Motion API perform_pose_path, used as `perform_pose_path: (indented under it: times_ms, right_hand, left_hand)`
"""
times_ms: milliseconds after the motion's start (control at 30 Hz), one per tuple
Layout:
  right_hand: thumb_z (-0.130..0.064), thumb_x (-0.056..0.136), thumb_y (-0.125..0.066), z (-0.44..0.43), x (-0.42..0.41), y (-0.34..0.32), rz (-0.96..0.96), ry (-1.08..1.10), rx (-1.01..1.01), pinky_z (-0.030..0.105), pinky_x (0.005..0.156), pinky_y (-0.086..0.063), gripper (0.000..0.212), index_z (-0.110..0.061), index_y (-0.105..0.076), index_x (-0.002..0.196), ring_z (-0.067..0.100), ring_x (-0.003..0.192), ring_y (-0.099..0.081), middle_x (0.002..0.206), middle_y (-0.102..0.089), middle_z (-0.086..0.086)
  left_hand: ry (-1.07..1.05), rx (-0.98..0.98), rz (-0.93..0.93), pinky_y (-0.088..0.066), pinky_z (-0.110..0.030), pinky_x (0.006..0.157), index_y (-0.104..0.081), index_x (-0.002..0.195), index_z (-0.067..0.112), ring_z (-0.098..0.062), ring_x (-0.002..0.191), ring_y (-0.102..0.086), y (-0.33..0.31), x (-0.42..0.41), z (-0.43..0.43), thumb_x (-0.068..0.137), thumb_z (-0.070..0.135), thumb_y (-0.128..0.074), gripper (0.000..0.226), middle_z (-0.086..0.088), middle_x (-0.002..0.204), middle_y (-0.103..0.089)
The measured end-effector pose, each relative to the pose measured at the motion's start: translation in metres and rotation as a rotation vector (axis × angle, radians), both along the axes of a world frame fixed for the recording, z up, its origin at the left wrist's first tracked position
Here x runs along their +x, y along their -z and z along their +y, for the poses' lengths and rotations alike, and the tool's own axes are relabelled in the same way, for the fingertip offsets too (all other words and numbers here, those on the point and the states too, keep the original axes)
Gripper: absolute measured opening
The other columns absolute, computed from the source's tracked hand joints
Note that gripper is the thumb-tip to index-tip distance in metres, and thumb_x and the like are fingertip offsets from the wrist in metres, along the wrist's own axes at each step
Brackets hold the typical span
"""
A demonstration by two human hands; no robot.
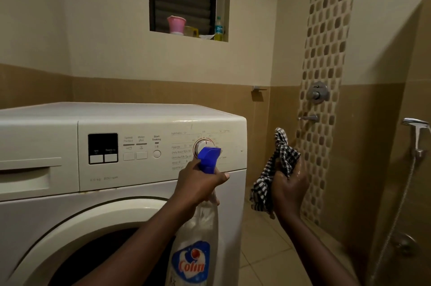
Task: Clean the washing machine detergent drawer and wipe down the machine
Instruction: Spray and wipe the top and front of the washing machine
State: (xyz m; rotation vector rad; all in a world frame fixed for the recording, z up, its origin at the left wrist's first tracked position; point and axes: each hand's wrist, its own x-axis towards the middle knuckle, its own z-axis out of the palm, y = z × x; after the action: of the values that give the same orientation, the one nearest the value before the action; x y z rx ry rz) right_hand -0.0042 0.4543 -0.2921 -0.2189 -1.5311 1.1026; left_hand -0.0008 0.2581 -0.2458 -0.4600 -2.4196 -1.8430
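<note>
A white front-loading washing machine [130, 122] fills the left half of the view. Its detergent drawer [30, 169] at the upper left is closed. My left hand [198, 185] grips the neck of a clear spray bottle [196, 239] with a blue trigger head, held in front of the control panel near the program dial [202, 144]. The nozzle points toward the panel. My right hand [289, 188] clutches a bunched black-and-white checked cloth [277, 164] to the right of the machine, apart from it. The round door [93, 239] is below.
A window niche [189, 33] above holds a pink cup, a yellow mug and a bottle. On the right are shower fittings [317, 93], a tap and a hand sprayer [417, 136] with hose. Tiled floor lies right of the machine.
</note>
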Motion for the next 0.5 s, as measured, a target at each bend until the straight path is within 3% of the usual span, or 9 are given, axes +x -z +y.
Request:
perform_pose_path:
  times_ms: [200,267,367,433,500]
  right_hand:
    - [-0.012,0.07,-0.043,-0.034,-0.021,-0.023,0.005,-0.102,0.091,0.03,0.077,-0.044,0.045,-0.003,-0.054,0.113,0.018,0.092,-0.05,0.102,-0.052,0.005]
    - [-0.012,0.068,-0.042,-0.047,-0.035,-0.028,-0.043,-0.148,0.173,0.032,0.092,-0.046,0.057,-0.005,-0.052,0.124,0.019,0.107,-0.049,0.117,-0.052,0.006]
    - [-0.018,0.073,-0.039,-0.068,-0.056,-0.018,-0.112,-0.165,0.207,0.034,0.117,-0.022,0.077,-0.015,-0.029,0.15,0.018,0.145,-0.021,0.158,-0.026,0.004]
    - [-0.019,0.078,-0.039,-0.088,-0.061,0.003,-0.133,-0.142,0.2,0.039,0.12,-0.013,0.078,-0.019,-0.02,0.153,0.015,0.15,-0.005,0.162,-0.012,0.0]
    - [-0.012,0.079,-0.05,-0.106,-0.058,0.029,-0.144,-0.132,0.217,0.046,0.12,-0.018,0.076,-0.021,-0.025,0.15,0.02,0.149,-0.01,0.161,-0.016,0.003]
  left_hand:
    - [-0.069,0.018,-0.017,-0.057,-0.031,0.059,-0.058,0.087,0.018,-0.021,0.052,-0.068,0.017,0.004,-0.023,0.079,0.026,-0.079,0.024,-0.008,0.075,-0.068]
    - [-0.093,0.061,-0.036,-0.058,-0.031,0.059,-0.058,0.089,0.018,-0.023,0.056,-0.068,0.018,0.006,-0.035,0.079,0.024,-0.079,0.024,-0.011,0.08,-0.069]
    - [-0.116,0.089,-0.075,-0.06,-0.039,0.066,-0.058,0.1,0.014,-0.027,0.062,-0.068,0.018,0.006,-0.052,0.078,0.023,-0.079,0.031,-0.017,0.089,-0.068]
    - [-0.125,0.1,-0.077,-0.059,-0.043,0.069,-0.057,0.099,0.016,-0.028,0.06,-0.066,0.017,0.007,-0.062,0.079,0.022,-0.079,0.03,-0.018,0.09,-0.067]
    - [-0.139,0.099,-0.079,-0.06,-0.043,0.067,-0.057,0.099,0.016,-0.027,0.058,-0.066,0.016,0.01,-0.072,0.078,0.021,-0.078,0.03,-0.017,0.09,-0.067]
